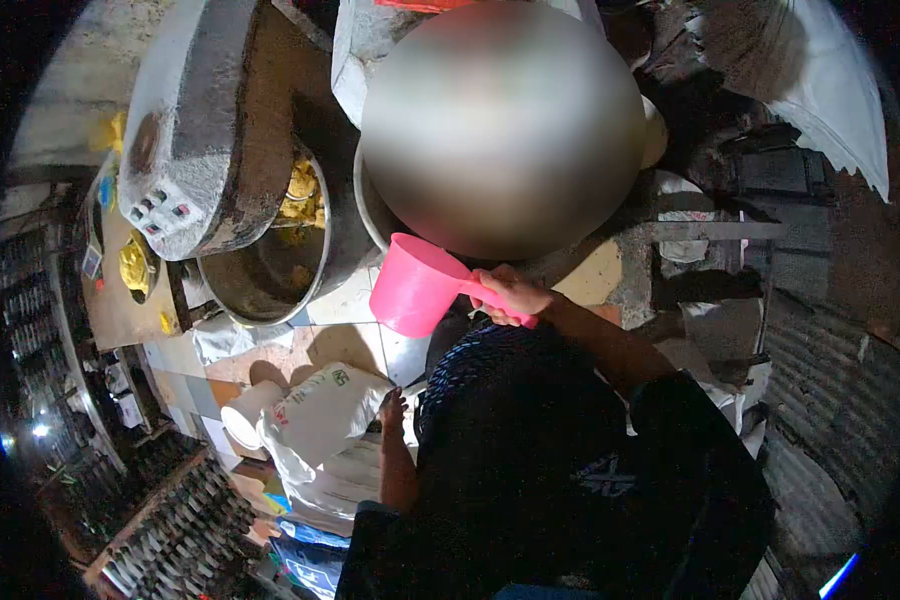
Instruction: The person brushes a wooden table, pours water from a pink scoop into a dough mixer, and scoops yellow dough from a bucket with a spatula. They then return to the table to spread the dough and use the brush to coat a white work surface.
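My right hand (pixel 511 295) is closed around the handle of a pink plastic dipper (pixel 420 285). Its cup is on the left, in front of a large round basin whose metal rim (pixel 370 205) shows at the left; the rest of that area is blurred, so the contents are hidden. Down by my side, my left hand (pixel 393 408) hangs with its fingers loosely apart and nothing in them. Nearest to it is a white sack (pixel 325 410) with printing on it.
A grey machine housing (pixel 210 130) stands at the left over a deep metal pot (pixel 315 275) with yellow dough-like lumps (pixel 300 195). A wooden table (pixel 120 310) holds a yellow bundle (pixel 133 268). Beside the sack is a white bucket (pixel 245 418) on the tiled floor (pixel 345 345).
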`<state>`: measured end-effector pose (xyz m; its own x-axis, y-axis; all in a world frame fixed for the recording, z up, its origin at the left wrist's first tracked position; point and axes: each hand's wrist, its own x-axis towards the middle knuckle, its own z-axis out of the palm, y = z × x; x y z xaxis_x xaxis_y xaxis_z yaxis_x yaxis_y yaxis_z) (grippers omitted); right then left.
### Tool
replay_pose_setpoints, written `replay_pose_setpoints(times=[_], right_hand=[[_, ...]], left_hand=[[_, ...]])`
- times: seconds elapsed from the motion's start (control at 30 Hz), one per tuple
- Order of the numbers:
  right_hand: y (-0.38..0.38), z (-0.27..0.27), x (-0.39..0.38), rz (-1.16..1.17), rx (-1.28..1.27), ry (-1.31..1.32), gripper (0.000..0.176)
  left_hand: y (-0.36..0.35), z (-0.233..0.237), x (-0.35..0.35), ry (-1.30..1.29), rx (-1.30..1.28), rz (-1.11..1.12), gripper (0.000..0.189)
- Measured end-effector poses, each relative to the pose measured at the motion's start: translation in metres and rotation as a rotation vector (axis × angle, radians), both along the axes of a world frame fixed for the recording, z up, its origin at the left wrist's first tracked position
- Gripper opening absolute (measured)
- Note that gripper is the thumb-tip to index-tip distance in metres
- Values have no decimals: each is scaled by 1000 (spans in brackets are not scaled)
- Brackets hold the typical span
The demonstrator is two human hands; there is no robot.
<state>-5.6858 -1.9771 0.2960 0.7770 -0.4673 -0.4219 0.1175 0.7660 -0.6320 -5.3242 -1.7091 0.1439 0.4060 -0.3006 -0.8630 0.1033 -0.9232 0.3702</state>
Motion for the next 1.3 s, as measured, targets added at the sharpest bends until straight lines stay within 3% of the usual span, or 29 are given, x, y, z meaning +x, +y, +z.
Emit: replay_pose_setpoints(times=[0.13, 0.27, 0.33, 0.53, 0.63, 0.73, 0.8, 1.03, 1.13, 1.3], right_hand=[[-3, 3, 0, 12, 38, 26, 48], [-1, -2, -2, 20, 24, 13, 49], [-2, -3, -1, 33, 48, 11, 49], [-2, 0, -2, 34, 69, 23, 48], [-3, 3, -4, 30, 83, 28, 49], [-6, 2, -3, 35, 100, 27, 48], [-4, -2, -4, 35, 107, 23, 47], [-2, -12, -4, 50, 60, 29, 44], [-3, -12, -5, 58, 100, 2, 44], [0, -19, -6, 35, 141, -20, 45]], left_hand=[[6, -11, 13, 106, -55, -43, 33], [9, -21, 12, 13, 20, -2, 35], [14, -21, 14, 81, -139, 48, 37], [12, -15, 9, 85, -249, 79, 38], [-5, 14, -6, 52, -134, 66, 39], [7, -13, 8, 75, -249, -17, 39], [9, -18, 10, 106, -206, 50, 39], [-3, 9, -5, 61, -108, 53, 37], [8, -15, 3, 62, -153, 124, 34], [8, -4, 2, 95, -147, 109, 30]])
